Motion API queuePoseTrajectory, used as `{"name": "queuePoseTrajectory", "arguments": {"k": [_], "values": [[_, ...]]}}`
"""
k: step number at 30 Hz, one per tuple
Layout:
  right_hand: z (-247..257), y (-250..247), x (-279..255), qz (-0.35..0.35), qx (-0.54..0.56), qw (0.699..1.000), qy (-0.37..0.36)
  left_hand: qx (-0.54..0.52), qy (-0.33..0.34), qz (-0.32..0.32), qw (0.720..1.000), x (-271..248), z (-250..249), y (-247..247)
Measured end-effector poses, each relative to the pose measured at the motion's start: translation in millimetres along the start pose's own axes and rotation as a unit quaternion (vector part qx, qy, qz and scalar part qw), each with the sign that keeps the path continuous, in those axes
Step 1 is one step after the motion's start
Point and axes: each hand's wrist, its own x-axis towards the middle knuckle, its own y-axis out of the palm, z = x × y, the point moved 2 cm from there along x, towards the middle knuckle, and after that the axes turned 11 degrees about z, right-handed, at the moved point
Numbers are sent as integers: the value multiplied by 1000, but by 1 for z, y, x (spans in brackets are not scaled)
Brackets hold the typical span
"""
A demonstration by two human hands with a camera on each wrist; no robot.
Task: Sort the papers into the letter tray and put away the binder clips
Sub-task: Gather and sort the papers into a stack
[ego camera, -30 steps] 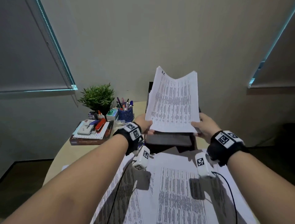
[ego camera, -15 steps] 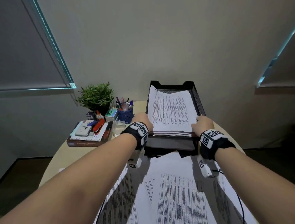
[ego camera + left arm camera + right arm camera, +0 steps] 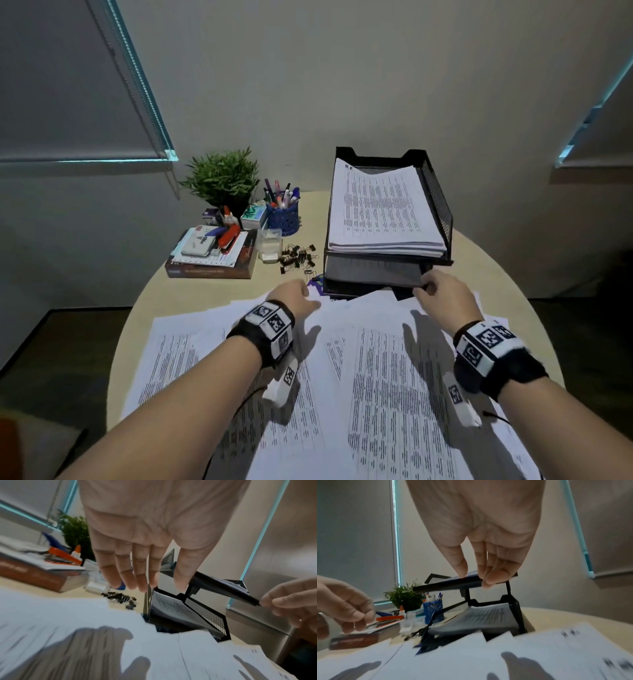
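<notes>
The black mesh letter tray [image 3: 441,205] stands at the back of the table, and its top tier holds a thick stack of printed papers [image 3: 383,212]. Lower tiers hold papers too [image 3: 481,618]. Loose printed sheets [image 3: 387,377] cover the near table. Small black binder clips [image 3: 296,258] lie in a heap left of the tray. My left hand [image 3: 306,294] hovers over the loose sheets with relaxed fingers, holding nothing [image 3: 159,585]. My right hand [image 3: 426,287] hangs just in front of the tray's front edge, fingers loose and empty [image 3: 474,577].
A small clear plastic box [image 3: 270,245] sits beside the clips. Further left are a brown book [image 3: 212,270] piled with a stapler and small items, a blue pen cup [image 3: 282,217] and a potted plant [image 3: 222,178]. The round table's edge [image 3: 507,284] curves behind my right hand.
The stack that both hands held up was lowered into the top tier. Both hands have let go and drawn back toward the loose sheets.
</notes>
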Motion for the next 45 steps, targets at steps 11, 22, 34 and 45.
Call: {"name": "queuePoseTrajectory", "arguments": {"k": [11,22,34,45], "values": [[-52,106,-89,173,-30,981,84,-20,-61,14,998,-66,113,87],[-72,115,-113,96,-33,952,289,-82,-193,-59,976,-83,172,83],[-73,117,-122,37,-66,965,253,-188,-174,-70,964,-93,169,85],[-103,114,-130,41,183,960,206,-170,-104,-131,971,-103,172,83]]}}
